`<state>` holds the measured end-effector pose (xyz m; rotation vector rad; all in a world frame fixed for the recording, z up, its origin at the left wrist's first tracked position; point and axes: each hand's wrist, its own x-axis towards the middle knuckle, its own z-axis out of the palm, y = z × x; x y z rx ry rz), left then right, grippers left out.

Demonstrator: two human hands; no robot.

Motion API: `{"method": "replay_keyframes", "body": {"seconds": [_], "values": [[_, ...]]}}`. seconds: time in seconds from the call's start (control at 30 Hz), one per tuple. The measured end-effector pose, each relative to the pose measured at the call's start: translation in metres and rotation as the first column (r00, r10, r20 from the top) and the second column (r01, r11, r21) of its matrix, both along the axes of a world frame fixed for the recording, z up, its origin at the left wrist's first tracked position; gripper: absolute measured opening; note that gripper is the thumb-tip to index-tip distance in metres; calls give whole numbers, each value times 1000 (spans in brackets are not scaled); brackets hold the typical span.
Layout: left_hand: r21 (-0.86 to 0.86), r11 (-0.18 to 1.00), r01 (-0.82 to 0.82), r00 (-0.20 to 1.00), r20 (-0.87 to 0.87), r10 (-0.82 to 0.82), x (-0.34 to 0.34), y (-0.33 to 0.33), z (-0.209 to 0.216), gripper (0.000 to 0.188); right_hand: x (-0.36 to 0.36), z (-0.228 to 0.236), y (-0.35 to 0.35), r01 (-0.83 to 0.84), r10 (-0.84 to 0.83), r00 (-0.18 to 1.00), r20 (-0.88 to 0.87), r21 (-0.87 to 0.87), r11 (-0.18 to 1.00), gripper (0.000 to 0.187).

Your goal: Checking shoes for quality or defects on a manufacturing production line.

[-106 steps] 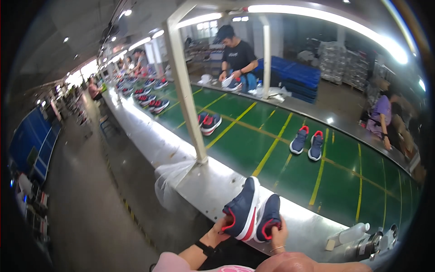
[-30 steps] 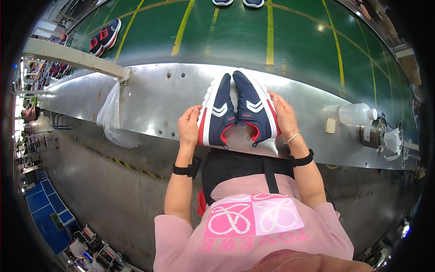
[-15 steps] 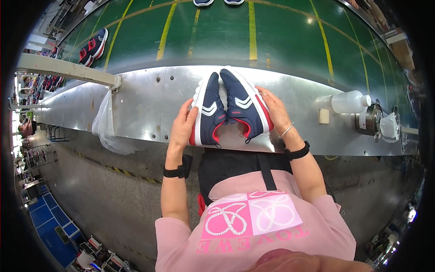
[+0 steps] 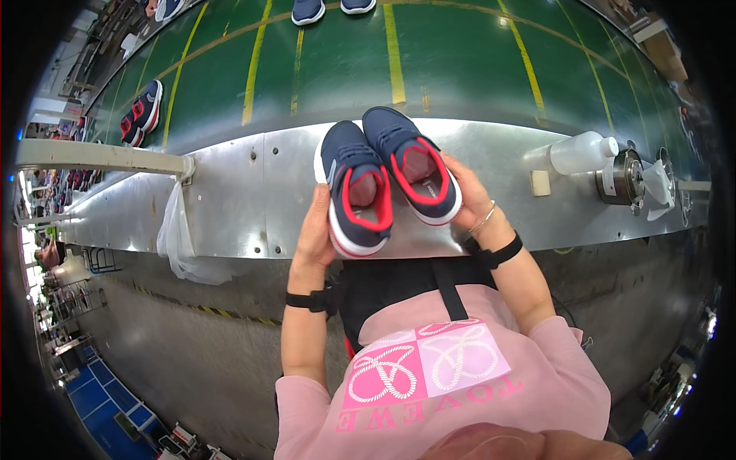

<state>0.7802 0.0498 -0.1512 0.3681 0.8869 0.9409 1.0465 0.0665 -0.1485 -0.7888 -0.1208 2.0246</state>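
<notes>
Two navy sneakers with red lining and white soles are held side by side over the metal ledge, toes pointing away from me and openings facing up. My left hand (image 4: 316,227) grips the left sneaker (image 4: 354,165) along its outer side, thumb against the sole edge. Around the outer heel side of the right sneaker (image 4: 406,157) my right hand (image 4: 469,192) is closed, its fingers partly hidden behind the shoe. The heels are nearer to me and the two shoes touch or nearly touch at the front.
Beyond the metal ledge (image 4: 222,184) runs a green conveyor belt (image 4: 330,69) with yellow lines, carrying another pair of sneakers (image 4: 142,113) at left and blue shoes (image 4: 308,11) at the far side. A white bottle (image 4: 579,153), a metal pot (image 4: 622,180) and a small beige block (image 4: 540,183) stand at right.
Both sneakers have been turned from lying on their sides to soles down, so their red-lined openings now show. The shoes on the belt have shifted left in view.
</notes>
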Motion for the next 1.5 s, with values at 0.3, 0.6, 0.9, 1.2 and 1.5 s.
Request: {"method": "replay_keyframes", "body": {"seconds": [0.3, 0.6, 0.9, 1.2, 1.5], "values": [[-38, 996, -86, 952, 291, 93, 34, 9, 7, 55, -18, 14, -5, 65, -66, 996, -53, -28, 998, 45], [-27, 996, -90, 975, 200, 94, 37, 7, 11, 56, -20, 9, -6, 20, -21, 999, 33, 29, 999, 53], [311, 943, 122, 448, -864, 228, 26, -10, -29, 43, -13, -22, -8, 104, -451, 439, 777, 455, 885, 34], [477, 850, 225, 452, -823, 343, 8, -22, -58, 26, -15, 66, -32, -794, -657, 32, 753, 419, 441, 42], [466, 865, 185, 222, -878, 425, 25, -20, -46, 20, -29, 33, -6, -965, -556, -7, 831, 140, 222, 40]]}}
